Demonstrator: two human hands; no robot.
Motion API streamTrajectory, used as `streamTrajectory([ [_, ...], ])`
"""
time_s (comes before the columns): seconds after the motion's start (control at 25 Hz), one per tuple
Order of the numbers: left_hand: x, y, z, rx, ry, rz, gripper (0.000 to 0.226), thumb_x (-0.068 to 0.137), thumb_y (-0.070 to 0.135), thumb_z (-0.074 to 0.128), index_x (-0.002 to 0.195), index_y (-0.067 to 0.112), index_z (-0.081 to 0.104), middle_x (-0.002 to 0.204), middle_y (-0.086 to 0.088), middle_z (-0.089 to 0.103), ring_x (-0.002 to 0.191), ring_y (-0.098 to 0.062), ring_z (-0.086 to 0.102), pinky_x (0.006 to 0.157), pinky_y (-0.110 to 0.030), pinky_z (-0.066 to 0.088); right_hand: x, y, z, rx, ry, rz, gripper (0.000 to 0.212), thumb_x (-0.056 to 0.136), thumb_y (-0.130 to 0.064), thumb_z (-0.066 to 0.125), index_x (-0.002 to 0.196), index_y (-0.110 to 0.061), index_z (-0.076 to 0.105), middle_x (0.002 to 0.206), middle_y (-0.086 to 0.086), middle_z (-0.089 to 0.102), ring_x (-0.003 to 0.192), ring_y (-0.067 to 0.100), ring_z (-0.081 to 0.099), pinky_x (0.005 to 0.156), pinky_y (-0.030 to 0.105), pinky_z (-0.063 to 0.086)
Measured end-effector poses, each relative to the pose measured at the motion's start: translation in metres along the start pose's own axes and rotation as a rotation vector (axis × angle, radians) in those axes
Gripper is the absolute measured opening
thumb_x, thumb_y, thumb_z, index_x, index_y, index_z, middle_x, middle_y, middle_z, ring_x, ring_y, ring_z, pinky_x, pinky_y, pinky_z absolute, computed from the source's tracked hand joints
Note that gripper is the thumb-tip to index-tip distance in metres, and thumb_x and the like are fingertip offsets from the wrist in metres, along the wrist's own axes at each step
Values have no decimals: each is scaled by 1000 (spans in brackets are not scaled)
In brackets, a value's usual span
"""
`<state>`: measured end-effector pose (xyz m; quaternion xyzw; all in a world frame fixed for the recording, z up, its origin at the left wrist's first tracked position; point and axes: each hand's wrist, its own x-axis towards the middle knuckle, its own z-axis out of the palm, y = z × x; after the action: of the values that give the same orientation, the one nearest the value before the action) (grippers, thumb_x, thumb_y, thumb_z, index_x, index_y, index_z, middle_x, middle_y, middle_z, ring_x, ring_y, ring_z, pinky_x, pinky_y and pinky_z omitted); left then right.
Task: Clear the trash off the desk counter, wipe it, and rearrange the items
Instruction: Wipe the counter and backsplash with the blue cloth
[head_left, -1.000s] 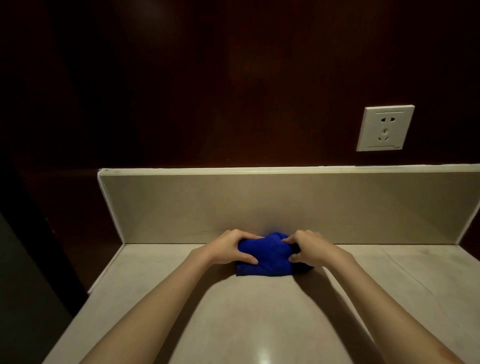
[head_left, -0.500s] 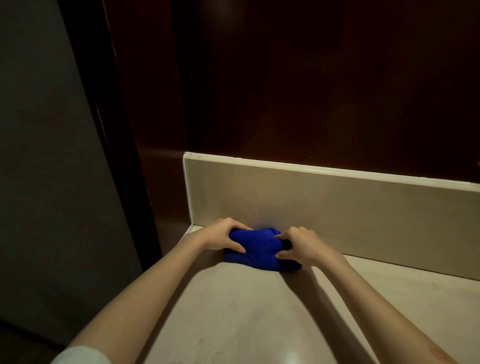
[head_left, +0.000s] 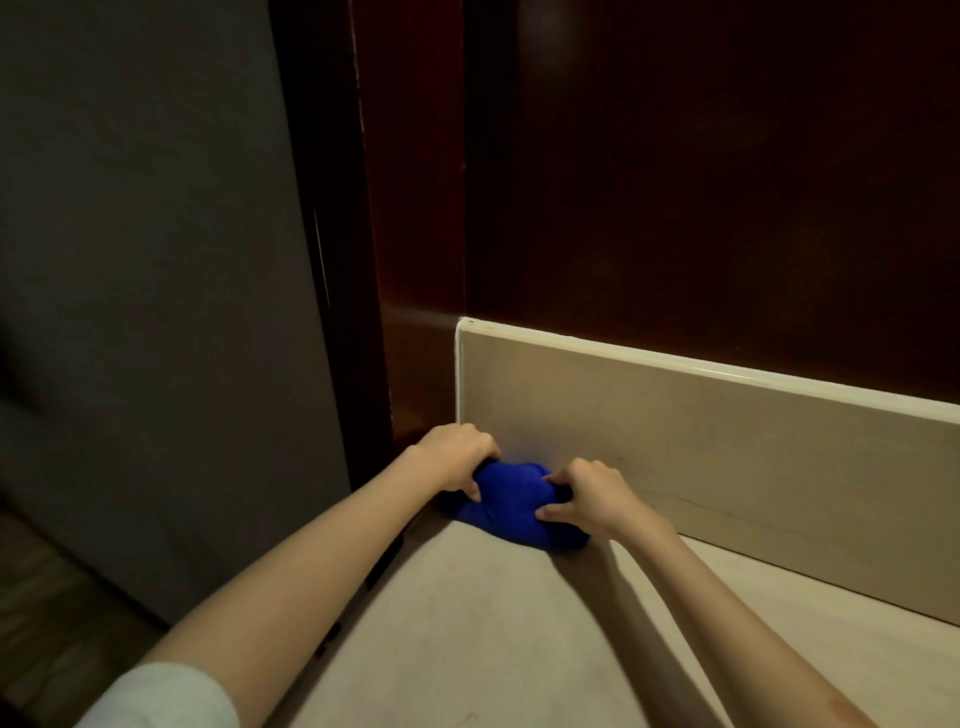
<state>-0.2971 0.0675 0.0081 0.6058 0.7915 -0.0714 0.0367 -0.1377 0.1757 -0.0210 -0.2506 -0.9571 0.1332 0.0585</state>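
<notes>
Now clutching bunched blue cloth (head_left: 511, 503) with left grip (head_left: 457, 460) and right grip (head_left: 589, 496), pressing onto beige stone table (head_left: 493, 639) corner.

Dim light; dark red-brown wood panelling (head_left: 701, 182) behind, grey wall (head_left: 145, 260) left, perhaps wooden floor (head_left: 47, 597).

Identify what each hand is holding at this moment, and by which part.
Both hold the bunched blue cloth on the counter: the left hand grips its left end, the right hand its right end, beside the backsplash.
</notes>
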Motion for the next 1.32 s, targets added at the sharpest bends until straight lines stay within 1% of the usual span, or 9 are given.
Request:
streamTrajectory([
  [0.16, 3, -2, -9, 204, -73, -15, 52, 82, 27, 73, 129, 15, 54, 123, -9, 61, 113, -29, 58, 92, -42, 50, 14, -8, 6, 24, 0, 7, 43, 82, -44, 68, 117, -19, 66, 105, 3, 69, 95, 21, 62, 73, 27, 39],
  [0.32, 3, 3, -8, 373, -102, -17, 39, 91, 13, 61, 128, 6, 51, 128, -15, 56, 117, -34, 56, 92, -42, 47, 20, -18, 13, 42, 15, 14, 47, 84, -41, 67, 126, -19, 61, 115, 4, 67, 104, 23, 60, 75, 25, 35],
  [0.4, 2, 2, -8, 376, -113, 26, 38, 90, 11, 61, 126, 5, 51, 127, -16, 57, 116, -34, 57, 93, -41, 48, 19, -21, 10, 37, -2, 22, 49, 85, -40, 66, 128, -19, 59, 116, 4, 67, 105, 23, 60, 77, 25, 36],
  [0.56, -9, -1, -10, 294, -144, 47, 45, 86, 15, 69, 126, 4, 51, 125, -16, 57, 113, -32, 57, 91, -36, 47, 13, -27, 5, -12, -62, 13, 41, 86, -37, 66, 123, -19, 62, 112, 5, 67, 104, 25, 60, 74, 25, 33],
  [0.76, -37, 4, -5, 239, -114, 75, 41, 85, 15, 69, 122, 6, 54, 121, -14, 58, 109, -29, 59, 84, -31, 47, -4, -39, 2, -35, -127, -10, 37, 84, -37, 67, 117, -20, 66, 108, 4, 68, 101, 26, 61, 73, 25, 32],
  [0.92, -73, -1, 8, 185, -94, 112, 33, 86, 16, 67, 117, 8, 57, 112, -12, 62, 102, -27, 61, 79, -29, 46, -30, -58, 2, -45, -169, -38, 37, 87, -35, 65, 120, -19, 64, 97, 3, 64, 83, 20, 51, 66, 25, 33],
  [1.08, -116, -8, 19, 73, -60, 138, 31, 88, 21, 67, 116, 12, 61, 109, -7, 65, 100, -21, 61, 85, -31, 47, -59, -79, 8, -54, -178, -90, 43, 88, -36, 63, 128, -21, 60, 117, 1, 66, 100, 21, 59, 72, 26, 35],
  [1.2, -148, -19, 27, -123, -54, 134, 38, 87, 25, 69, 123, 18, 62, 111, 0, 67, 100, -13, 62, 92, -30, 50, -78, -95, 14, -59, -184, -140, 42, 89, -36, 61, 128, -20, 60, 118, 2, 67, 102, 22, 60, 75, 27, 40],
  [1.32, -181, -28, 39, -341, -32, 102, 45, 86, 26, 69, 130, 25, 58, 114, 5, 67, 98, -4, 62, 87, -20, 50, -94, -111, 18, -49, -201, -173, 42, 90, -36, 61, 129, -20, 60, 119, 2, 66, 103, 22, 60, 77, 28, 42],
])
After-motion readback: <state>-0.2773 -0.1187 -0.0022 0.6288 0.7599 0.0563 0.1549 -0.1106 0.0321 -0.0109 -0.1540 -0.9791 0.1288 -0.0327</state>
